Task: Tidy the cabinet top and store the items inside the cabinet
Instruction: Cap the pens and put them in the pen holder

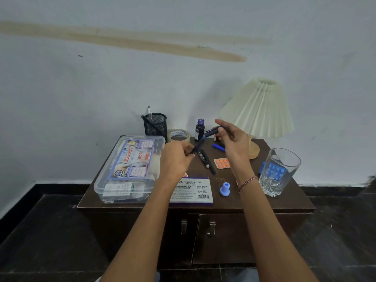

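Cabinet top (242, 200), dark wood, against stained white wall (122, 82); black floor (40, 231)

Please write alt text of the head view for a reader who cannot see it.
The left hand and right hand hold a blue pen by its ends above a cluttered cabinet top. On it stand a first-aid box, a stamp pad box, a lamp and a glass.

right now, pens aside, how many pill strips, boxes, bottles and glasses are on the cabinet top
pill strips: 2, orange strip and blue strip
boxes: 2, first aid box and stamp pad box
bottles: 1, bottle
glasses: 1, glass
total: 6
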Demonstrator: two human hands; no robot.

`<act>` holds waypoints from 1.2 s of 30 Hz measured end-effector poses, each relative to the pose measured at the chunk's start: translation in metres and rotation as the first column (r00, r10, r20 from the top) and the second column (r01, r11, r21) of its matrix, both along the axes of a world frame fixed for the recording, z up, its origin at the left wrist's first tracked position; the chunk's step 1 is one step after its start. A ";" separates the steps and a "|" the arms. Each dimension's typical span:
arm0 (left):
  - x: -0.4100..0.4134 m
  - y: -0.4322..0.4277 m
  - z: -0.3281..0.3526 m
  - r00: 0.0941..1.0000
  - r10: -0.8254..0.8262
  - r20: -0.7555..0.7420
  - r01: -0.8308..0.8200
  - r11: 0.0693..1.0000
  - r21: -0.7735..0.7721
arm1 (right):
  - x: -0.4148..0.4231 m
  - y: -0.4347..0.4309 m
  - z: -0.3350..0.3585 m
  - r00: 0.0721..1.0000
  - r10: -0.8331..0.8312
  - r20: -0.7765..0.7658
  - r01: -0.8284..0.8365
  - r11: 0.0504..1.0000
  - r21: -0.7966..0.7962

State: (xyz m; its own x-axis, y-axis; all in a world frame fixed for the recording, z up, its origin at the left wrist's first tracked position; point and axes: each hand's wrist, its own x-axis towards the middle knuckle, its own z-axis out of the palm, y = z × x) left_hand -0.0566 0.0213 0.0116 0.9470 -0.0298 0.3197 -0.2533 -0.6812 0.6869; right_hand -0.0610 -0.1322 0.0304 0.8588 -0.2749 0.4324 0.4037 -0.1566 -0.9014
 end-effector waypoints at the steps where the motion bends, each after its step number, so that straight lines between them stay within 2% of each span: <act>1: -0.001 -0.001 0.000 1.000 -0.001 -0.001 0.001 1.000 0.000 | 0.000 0.000 0.000 1.000 -0.005 0.006 0.005 1.000 0.005; 7: -0.004 -0.001 0.002 1.000 0.001 0.000 -0.001 1.000 -0.024 | -0.001 -0.005 0.002 0.993 -0.116 0.032 0.114 0.991 0.064; 15: -0.006 0.001 0.005 1.000 0.003 0.000 -0.003 1.000 -0.006 | -0.004 0.003 0.003 0.999 -0.051 0.001 0.051 0.997 -0.065; 20: -0.005 0.001 0.006 1.000 0.004 0.002 -0.004 1.000 0.009 | -0.005 0.005 0.002 0.997 -0.069 -0.040 0.068 0.997 -0.028; 25: -0.003 0.000 0.004 1.000 -0.022 0.006 0.022 0.999 -0.030 | -0.005 0.012 -0.002 0.999 -0.006 -0.037 0.004 0.999 -0.050; 29: 0.000 0.003 0.005 1.000 0.009 0.024 -0.006 0.993 -0.118 | -0.007 0.013 -0.004 0.999 0.022 -0.024 -0.027 0.975 -0.223; 32: 0.003 0.005 0.008 0.998 0.045 0.045 -0.036 0.981 -0.192 | -0.010 0.019 -0.007 0.988 0.135 -0.070 -0.152 0.891 -0.427; 36: 0.003 0.006 0.009 0.999 0.032 0.029 -0.024 0.972 -0.232 | -0.009 0.034 -0.014 0.978 0.170 -0.119 -0.207 0.831 -0.516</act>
